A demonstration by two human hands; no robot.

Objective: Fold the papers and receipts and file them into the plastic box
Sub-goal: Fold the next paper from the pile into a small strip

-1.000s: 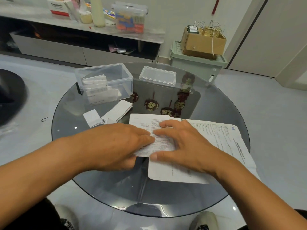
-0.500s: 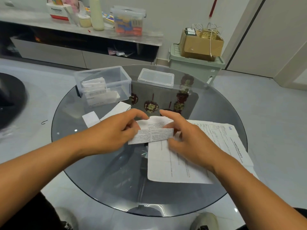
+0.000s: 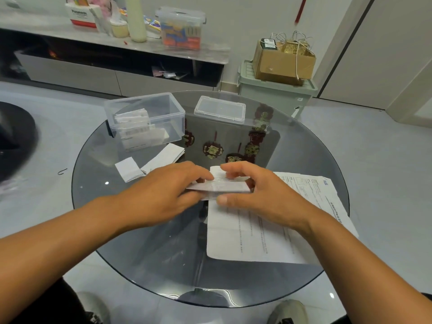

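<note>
A small printed paper (image 3: 222,184), folded into a narrow strip, is held between both hands over the round glass table (image 3: 131,230). My left hand (image 3: 168,192) pinches its left end and my right hand (image 3: 259,195) pinches its right end. Under the right hand lie larger printed sheets (image 3: 252,237). The clear plastic box (image 3: 145,122) stands open at the far left with several folded papers inside. Two folded receipts (image 3: 163,157) (image 3: 128,169) lie in front of the box.
The box's clear lid (image 3: 219,109) lies flat at the table's far side. Beyond the table are a low cabinet (image 3: 70,73) with bottles and a container, and a green bin (image 3: 275,94) carrying a cardboard box. My shoes show under the glass.
The paper was pressed flat on the table a second ago; both hands then lifted it and folded it smaller, and it is a tighter strip now.
</note>
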